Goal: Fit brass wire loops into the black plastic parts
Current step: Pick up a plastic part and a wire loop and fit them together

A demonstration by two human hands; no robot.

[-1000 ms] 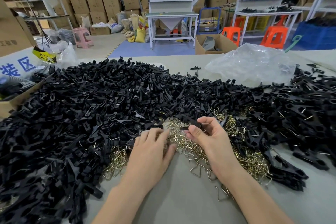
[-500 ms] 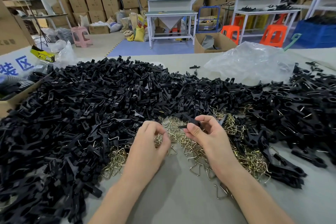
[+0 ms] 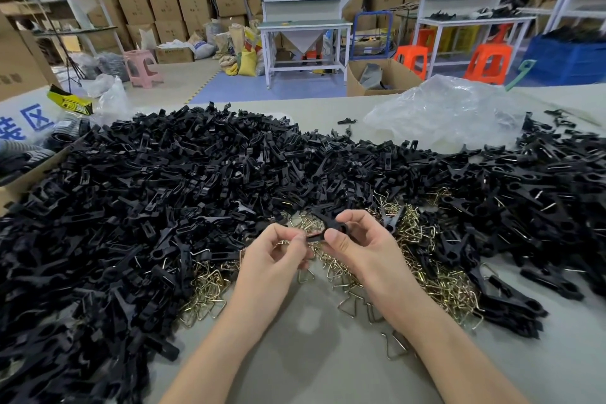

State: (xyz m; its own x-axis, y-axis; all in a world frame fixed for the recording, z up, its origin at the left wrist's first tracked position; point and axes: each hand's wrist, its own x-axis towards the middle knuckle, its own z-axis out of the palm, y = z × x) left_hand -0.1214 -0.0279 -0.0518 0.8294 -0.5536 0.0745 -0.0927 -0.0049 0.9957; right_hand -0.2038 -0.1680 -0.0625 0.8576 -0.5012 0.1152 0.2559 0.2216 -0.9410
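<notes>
step: looks like the fitting bit, one part held up and worked on from both ends
part [image 3: 328, 223]: in the air between both hands, just above the loops [image 3: 439, 279] heaped on the table [image 3: 328, 354]
right hand [image 3: 364, 249]: thumb and fingers pinch the part round its middle
left hand [image 3: 278, 259]: fingertips curled tight on the part's left end; can't tell if a loop's in there too
pile [image 3: 164, 193]: loose parts spread left and behind
next: I'd guess line the wire ends up with the part's holes, then squeeze

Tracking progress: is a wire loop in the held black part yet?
Cannot tell: left hand and right hand pinch the black part, covering where a loop would sit.
</notes>
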